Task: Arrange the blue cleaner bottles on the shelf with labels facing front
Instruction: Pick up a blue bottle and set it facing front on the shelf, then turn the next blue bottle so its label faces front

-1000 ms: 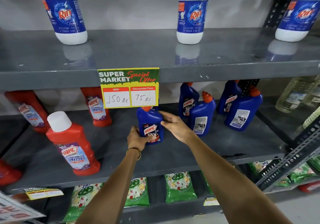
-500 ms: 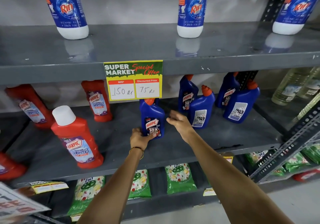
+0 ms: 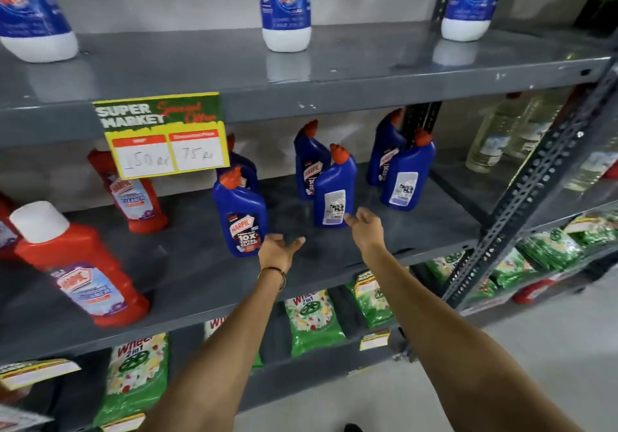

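Observation:
Several blue cleaner bottles with red caps stand on the grey middle shelf (image 3: 334, 264). The nearest blue bottle (image 3: 242, 217) stands upright with its front label towards me. My left hand (image 3: 277, 251) is open just right of its base, apart from it. A second blue bottle (image 3: 332, 197) shows its back label; my right hand (image 3: 366, 229) is open, fingertips next to its lower right corner. Another back-facing bottle (image 3: 406, 177) stands further right. Two front-facing bottles (image 3: 309, 167) (image 3: 384, 154) stand behind, and one more (image 3: 242, 167) is half hidden by the price sign.
A yellow-green price sign (image 3: 164, 134) hangs from the upper shelf edge. Red cleaner bottles (image 3: 80, 264) (image 3: 133, 194) stand at the left. White bottles (image 3: 286, 7) stand on the top shelf. Green packets (image 3: 311, 321) lie below. A slotted metal upright (image 3: 521, 197) rises at the right, clear bottles (image 3: 491, 137) beyond.
Both hands have let go of the front-facing blue bottle and moved right. My right hand has reached the back-facing bottle. The camera has moved closer and to the right.

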`<state>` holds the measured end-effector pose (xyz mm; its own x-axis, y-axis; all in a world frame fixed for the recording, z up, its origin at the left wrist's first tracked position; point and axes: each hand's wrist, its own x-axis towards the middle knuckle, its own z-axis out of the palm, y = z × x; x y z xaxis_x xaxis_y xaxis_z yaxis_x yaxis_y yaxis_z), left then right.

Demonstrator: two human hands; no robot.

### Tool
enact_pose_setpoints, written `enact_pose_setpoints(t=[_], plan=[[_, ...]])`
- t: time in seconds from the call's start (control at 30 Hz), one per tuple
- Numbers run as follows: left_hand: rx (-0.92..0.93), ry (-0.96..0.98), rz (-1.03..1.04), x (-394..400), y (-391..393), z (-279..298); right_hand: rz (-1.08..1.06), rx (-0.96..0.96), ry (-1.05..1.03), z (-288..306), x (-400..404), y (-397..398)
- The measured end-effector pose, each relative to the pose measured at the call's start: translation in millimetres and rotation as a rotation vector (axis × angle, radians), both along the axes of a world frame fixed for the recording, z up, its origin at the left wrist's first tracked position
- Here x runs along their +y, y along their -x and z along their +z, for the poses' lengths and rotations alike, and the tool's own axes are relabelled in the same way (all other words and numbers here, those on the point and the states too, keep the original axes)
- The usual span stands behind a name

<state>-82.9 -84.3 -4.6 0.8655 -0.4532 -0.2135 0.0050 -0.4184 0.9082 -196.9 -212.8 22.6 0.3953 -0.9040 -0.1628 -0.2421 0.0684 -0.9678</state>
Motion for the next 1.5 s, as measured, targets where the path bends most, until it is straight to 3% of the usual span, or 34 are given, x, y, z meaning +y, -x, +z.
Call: enact_pose_setpoints(t=[0.13, 0.37, 0.6, 0.97, 1.33, 1.5], plan=[[0.003, 0.03, 0.021, -40, 6, 8, 0.075, 0.044, -0.011, 1, -43, 9], [-0.103, 0.023, -0.044, -97, 0, 15, 0.385, 0.141, 0.092, 7, -104, 0], [-0.037, 0.059, -0.091, -113, -7, 13, 0.663, 0.017, 0.011, 8, -120, -11], [-0.091, 0.085, -0.093, -116, 2, 17, 0.695, -0.033, 0.054, -2, -116, -17], [-0.388, 0.047, 0.168, -114, 31, 35, 0.697, -0.219, -0.028, 31, -115, -20], [-0.556, -0.032, 0.208, -119, 40, 43, 0.714, -0.201, 0.013, 34, -100, -28]])
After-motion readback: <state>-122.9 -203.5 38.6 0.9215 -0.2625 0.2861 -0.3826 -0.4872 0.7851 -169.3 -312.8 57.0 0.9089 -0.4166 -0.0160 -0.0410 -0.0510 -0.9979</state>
